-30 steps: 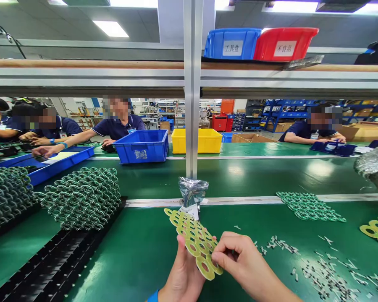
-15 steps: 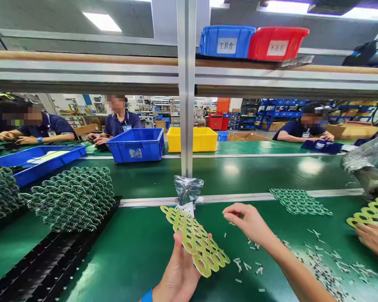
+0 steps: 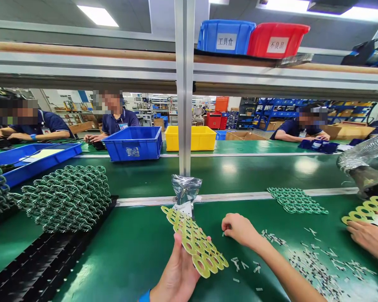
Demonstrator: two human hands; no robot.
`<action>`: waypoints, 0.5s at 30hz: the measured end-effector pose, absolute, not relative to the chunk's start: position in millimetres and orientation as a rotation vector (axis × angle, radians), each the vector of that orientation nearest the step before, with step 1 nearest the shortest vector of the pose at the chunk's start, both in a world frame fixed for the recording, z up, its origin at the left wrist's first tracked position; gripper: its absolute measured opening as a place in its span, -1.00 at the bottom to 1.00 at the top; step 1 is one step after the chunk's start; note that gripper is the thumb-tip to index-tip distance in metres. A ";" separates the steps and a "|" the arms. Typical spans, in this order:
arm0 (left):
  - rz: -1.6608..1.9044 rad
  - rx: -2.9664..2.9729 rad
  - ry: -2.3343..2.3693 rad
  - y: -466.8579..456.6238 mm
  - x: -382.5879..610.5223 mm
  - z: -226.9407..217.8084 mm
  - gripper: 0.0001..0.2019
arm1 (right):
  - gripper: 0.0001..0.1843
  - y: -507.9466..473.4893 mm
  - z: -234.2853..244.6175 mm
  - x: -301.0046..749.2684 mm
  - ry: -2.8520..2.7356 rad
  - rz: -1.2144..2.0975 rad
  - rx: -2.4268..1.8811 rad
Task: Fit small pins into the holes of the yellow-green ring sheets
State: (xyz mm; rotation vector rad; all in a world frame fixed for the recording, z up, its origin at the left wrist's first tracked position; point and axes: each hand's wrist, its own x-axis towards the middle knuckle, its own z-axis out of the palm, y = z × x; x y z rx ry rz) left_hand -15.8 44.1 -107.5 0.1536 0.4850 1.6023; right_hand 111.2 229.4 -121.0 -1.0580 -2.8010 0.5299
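My left hand (image 3: 178, 272) grips a yellow-green panel of ring-shaped circuit boards (image 3: 195, 242) from below, holding it tilted over the green mat (image 3: 129, 251). My right hand (image 3: 239, 230) rests knuckles-up on the mat just right of the panel, its fingers curled into a pinch around one of the small grey pins (image 3: 223, 233) lying there. More loose pins (image 3: 315, 268) are scattered to the right. A silver foil bag (image 3: 185, 191) stands behind the panel.
Stacks of green ring boards (image 3: 66, 199) sit on black trays (image 3: 40, 268) at left; a flat green panel (image 3: 296, 201) lies at right. Another person's hand (image 3: 370, 239) holds yellow panels (image 3: 367, 209) at far right. Blue (image 3: 134, 144) and yellow (image 3: 192, 138) bins and seated workers lie beyond the belt.
My right hand left the panel's lower edge, swung up and right, then dropped onto the mat among the pins. Another person's hand came in at the far right.
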 end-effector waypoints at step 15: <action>1.273 0.336 0.395 42.5 -11.2 -137.4 -0.22 | -0.83 224.4 -103.0 105.0 -2.346 1.081 -0.781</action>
